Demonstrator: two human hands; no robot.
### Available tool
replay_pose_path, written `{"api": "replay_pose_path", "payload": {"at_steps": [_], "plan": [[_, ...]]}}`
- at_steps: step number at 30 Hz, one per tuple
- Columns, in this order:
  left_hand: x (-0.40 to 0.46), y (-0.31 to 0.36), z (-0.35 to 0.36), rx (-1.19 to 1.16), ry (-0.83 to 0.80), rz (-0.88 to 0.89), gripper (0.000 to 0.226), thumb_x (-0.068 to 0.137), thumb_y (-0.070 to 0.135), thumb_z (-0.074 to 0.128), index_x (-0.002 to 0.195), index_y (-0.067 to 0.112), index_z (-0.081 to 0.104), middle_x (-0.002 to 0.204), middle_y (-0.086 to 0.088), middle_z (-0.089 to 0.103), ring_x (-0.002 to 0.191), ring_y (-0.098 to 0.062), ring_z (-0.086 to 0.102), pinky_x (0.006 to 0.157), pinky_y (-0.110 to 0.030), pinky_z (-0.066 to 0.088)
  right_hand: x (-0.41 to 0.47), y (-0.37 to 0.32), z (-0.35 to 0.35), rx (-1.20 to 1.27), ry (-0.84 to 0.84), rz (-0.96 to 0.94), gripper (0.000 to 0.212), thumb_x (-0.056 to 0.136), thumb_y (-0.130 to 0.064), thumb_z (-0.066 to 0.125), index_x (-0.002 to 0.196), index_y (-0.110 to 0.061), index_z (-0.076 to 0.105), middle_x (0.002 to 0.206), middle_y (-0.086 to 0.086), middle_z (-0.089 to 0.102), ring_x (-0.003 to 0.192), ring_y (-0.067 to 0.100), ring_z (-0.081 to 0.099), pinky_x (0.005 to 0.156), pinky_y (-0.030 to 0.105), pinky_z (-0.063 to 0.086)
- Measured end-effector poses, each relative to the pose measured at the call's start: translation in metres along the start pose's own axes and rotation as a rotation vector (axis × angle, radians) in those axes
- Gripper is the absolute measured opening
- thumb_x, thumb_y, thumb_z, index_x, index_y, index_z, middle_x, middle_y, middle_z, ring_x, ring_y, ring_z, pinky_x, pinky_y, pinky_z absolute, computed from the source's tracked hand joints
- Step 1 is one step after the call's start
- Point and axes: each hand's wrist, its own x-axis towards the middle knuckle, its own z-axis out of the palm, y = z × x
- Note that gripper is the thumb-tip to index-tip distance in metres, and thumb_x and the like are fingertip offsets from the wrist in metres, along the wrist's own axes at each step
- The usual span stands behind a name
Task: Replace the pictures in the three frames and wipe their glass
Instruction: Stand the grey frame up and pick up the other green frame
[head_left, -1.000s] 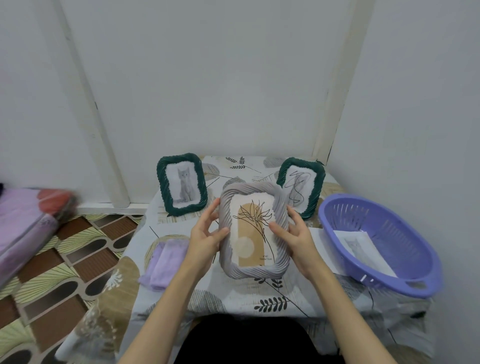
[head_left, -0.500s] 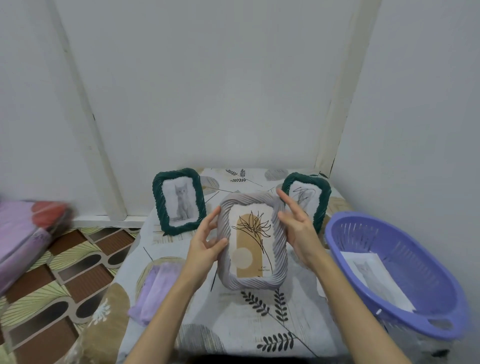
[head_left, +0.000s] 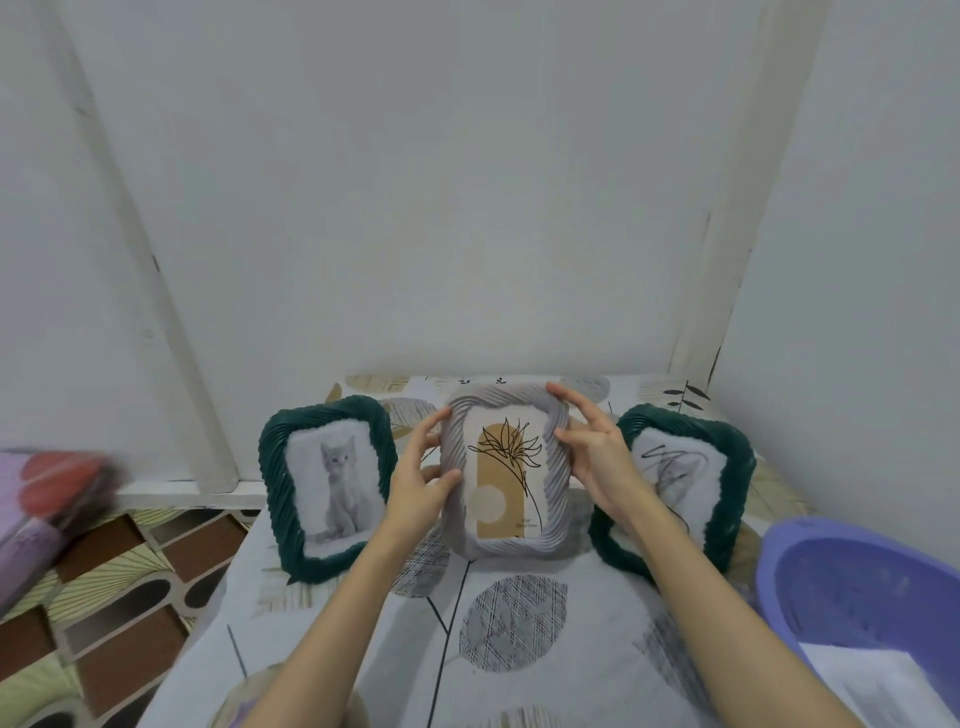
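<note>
step: grey frame (head_left: 503, 470) held upright at the back of the surface (head_left: 524, 670), between the two green frames; reads as setting it in place.
grip: left hand (head_left: 420, 480) and right hand (head_left: 597, 457) each clasp a side rim.
next: seat its base, let go evenly (stand at the back is hidden).
room: kitten frame (head_left: 328, 486) and scribbled frame (head_left: 675, 480) near; basket (head_left: 857, 587) at right edge.

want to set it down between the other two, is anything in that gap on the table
Nothing visible does. The grey ribbed frame, held by the left hand and right hand, sits between the two green frames; the cloth-covered table before it is bare.
</note>
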Motion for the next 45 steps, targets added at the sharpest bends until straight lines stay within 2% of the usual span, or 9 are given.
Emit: {"api": "replay_pose_path", "payload": {"at_steps": [8,14,22,27,31,35,40,43,45], "plan": [[0.028,-0.026,-0.002,0.039,0.033,0.0,0.066,0.085,-0.011,0.051,0.125,0.041,0.043,0.119,0.001,0.049,0.092,-0.022,0.065,0.072,-0.031,0.058,0.033,0.022,-0.003,0.034,0.031,0.005,0.055,0.084,0.017,0.036,0.112,-0.023,0.061,0.095,0.0,0.064,0.067,0.01,0.052,0.059,0.023,0.043],[0.029,-0.037,-0.002,0.058,0.033,-0.001,0.067,0.085,-0.011,0.053,0.126,0.042,0.043,0.122,0.0,0.049,0.095,-0.026,0.064,0.081,-0.046,0.056,0.037,0.032,-0.008,0.069,0.033,0.023,0.055,0.085,0.017,0.036,0.111,-0.024,0.061,0.094,0.001,0.063,0.069,0.011,0.05,0.061,0.024,0.042],[0.023,-0.036,-0.002,0.088,0.053,0.038,0.071,0.084,-0.012,0.052,0.118,0.05,0.043,0.123,-0.006,0.05,0.094,-0.029,0.064,0.083,-0.046,0.055,0.036,0.033,-0.006,0.081,0.024,0.029,0.056,0.084,0.017,0.037,0.11,-0.026,0.062,0.106,0.001,0.062,0.072,0.012,0.051,0.063,0.024,0.043],[0.023,-0.036,-0.002,0.092,0.051,0.039,0.07,0.085,-0.01,0.052,0.12,0.05,0.042,0.124,-0.005,0.049,0.095,-0.026,0.064,0.084,-0.045,0.055,0.037,0.035,-0.01,0.068,0.005,0.045,0.056,0.086,0.015,0.038,0.112,-0.029,0.062,0.089,0.002,0.064,0.07,0.013,0.051,0.063,0.026,0.042],[0.023,-0.037,-0.002,0.115,0.056,0.054,0.067,0.086,-0.008,0.053,0.123,0.046,0.041,0.123,-0.003,0.048,0.095,-0.023,0.063,0.085,-0.044,0.055,0.032,0.032,-0.008,-0.033,0.019,0.033,0.056,0.086,0.013,0.041,0.111,-0.034,0.062,0.093,0.003,0.064,0.076,0.016,0.053,0.066,0.029,0.045],[0.021,-0.033,0.0,0.136,0.08,0.041,0.067,0.084,-0.009,0.054,0.123,0.043,0.04,0.126,-0.001,0.047,0.108,-0.023,0.057,0.088,-0.038,0.053,0.019,0.011,-0.001,-0.402,0.052,-0.139,0.055,0.087,0.011,0.045,0.119,-0.033,0.054,0.123,-0.002,0.056,0.104,0.012,0.055,0.077,0.019,0.05],[0.002,-0.017,0.028,0.418,0.212,0.38,0.048,0.082,-0.007,0.054,0.125,0.016,0.05,0.128,0.001,0.048,0.121,-0.008,0.042,0.108,-0.022,0.03,-0.038,-0.015,-0.011,-0.631,0.232,-0.393,0.046,0.089,0.001,0.049,0.118,-0.034,0.055,0.123,-0.01,0.054,0.108,0.006,0.05,0.091,0.02,0.043],[-0.009,-0.005,0.075,0.377,0.021,0.405,0.035,0.085,-0.006,0.052,0.115,0.011,0.057,0.114,0.004,0.057,0.108,-0.007,0.052,0.099,-0.019,0.041,-0.072,-0.012,-0.031,-0.765,0.6,-0.536,0.044,0.086,0.003,0.047,0.118,-0.025,0.057,0.122,0.0,0.053,0.111,0.015,0.048,0.096,0.023,0.037],[-0.011,-0.002,0.107,0.328,-0.198,0.24,0.038,0.087,-0.001,0.052,0.122,0.014,0.052,0.121,0.004,0.054,0.112,-0.008,0.05,0.1,-0.029,0.044,-0.082,-0.006,-0.044,-0.864,0.861,-0.485,0.05,0.082,0.006,0.046,0.127,-0.014,0.052,0.132,0.011,0.045,0.124,0.026,0.039,0.102,0.023,0.028]]}}
